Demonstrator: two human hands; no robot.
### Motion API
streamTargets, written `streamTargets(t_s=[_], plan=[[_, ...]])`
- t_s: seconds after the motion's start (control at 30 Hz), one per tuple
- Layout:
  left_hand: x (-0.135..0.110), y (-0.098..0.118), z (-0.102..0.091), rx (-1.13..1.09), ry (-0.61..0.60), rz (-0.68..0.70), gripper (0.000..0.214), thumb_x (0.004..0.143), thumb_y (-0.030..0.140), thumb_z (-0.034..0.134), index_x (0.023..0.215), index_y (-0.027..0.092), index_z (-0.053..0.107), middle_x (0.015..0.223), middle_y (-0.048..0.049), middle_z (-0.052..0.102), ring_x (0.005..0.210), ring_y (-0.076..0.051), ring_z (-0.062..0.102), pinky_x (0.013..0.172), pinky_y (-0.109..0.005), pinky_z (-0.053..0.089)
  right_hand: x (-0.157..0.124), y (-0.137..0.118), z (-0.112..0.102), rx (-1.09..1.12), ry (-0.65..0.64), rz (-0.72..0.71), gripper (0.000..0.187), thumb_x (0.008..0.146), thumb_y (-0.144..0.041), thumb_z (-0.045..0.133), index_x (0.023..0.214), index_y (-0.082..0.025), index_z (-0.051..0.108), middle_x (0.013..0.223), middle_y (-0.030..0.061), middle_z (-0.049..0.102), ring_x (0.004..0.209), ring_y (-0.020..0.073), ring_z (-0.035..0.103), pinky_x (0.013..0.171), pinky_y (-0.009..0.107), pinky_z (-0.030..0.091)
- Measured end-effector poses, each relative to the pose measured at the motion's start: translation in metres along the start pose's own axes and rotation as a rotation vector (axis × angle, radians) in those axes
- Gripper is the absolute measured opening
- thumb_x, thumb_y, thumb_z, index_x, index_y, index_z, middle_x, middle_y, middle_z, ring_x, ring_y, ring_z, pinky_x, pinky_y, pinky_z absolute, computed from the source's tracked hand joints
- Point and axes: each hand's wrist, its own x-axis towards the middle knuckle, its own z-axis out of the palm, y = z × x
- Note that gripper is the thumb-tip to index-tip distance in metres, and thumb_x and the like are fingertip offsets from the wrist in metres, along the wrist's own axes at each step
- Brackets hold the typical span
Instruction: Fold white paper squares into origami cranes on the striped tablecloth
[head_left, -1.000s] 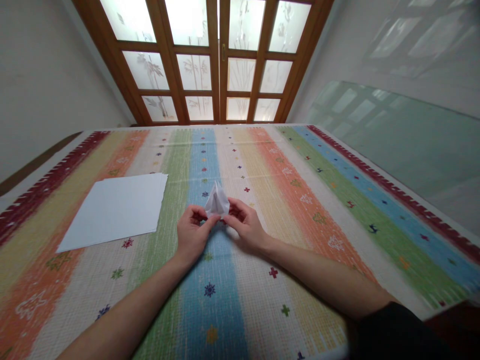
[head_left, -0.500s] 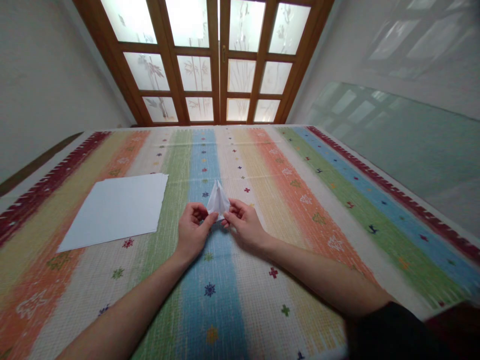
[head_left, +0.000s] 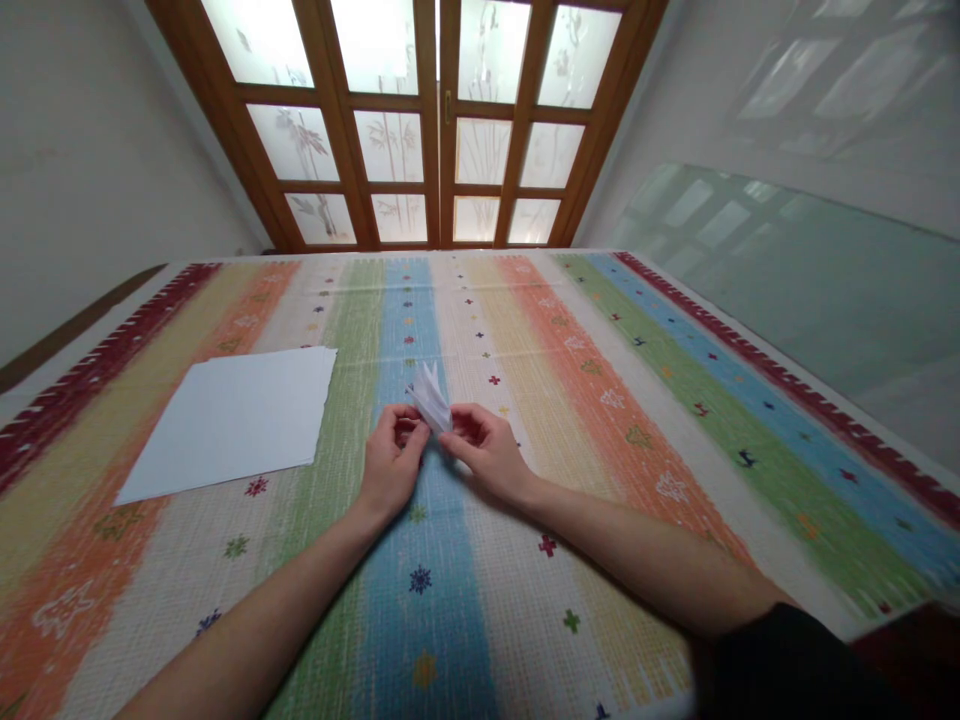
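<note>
A small piece of folded white paper stands between my two hands over the blue stripe of the cloth, its pointed layers fanned apart at the top and leaning left. My left hand pinches its lower left edge between thumb and fingers. On the other side, my right hand is closed on the lower right corner, thumb in front and fingers curled behind. The fingertips hide the paper's bottom edge.
A stack of white paper sheets lies left of my hands. A striped, patterned tablecloth covers the table. Wooden doors with frosted panes stand beyond the far edge, and a glass panel leans along the right wall.
The folded paper has turned and tipped to the left, and its layers now show spread edge-on. My left hand has shifted slightly right, closer to the right hand.
</note>
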Motion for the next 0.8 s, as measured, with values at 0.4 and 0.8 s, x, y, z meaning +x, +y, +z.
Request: streamTargets(t_s=[0.4, 0.8], plan=[[-0.0022, -0.0004, -0.0018, -0.080, -0.075, 0.014, 0.022, 0.065, 0.018, 0.065, 0.086, 0.022, 0.060, 0.098, -0.0039, 0.062, 0.075, -0.017, 0.059, 0.059, -0.026, 0.047, -0.0011, 0.0004, -0.0018, -0.092, 0.021, -0.097, 0.027, 0.076, -0.030, 0.072, 0.098, -0.021, 0.060, 0.093, 0.0033, 0.065, 0.076, 0.0145, 0.065, 0.068, 0.030, 0.054], [-0.0027, 0.0039, -0.0063, 0.108, -0.056, 0.203, 0.017, 0.084, 0.035, 0.058, 0.075, 0.021, 0.062, 0.088, -0.0041, 0.062, 0.076, -0.018, 0.058, 0.064, -0.027, 0.047, 0.0036, 0.0060, -0.0034, 0.138, -0.065, 0.049, 0.059, 0.062, -0.038, 0.084, 0.111, -0.022, 0.055, 0.083, -0.0008, 0.064, 0.069, 0.0133, 0.062, 0.066, 0.029, 0.053]])
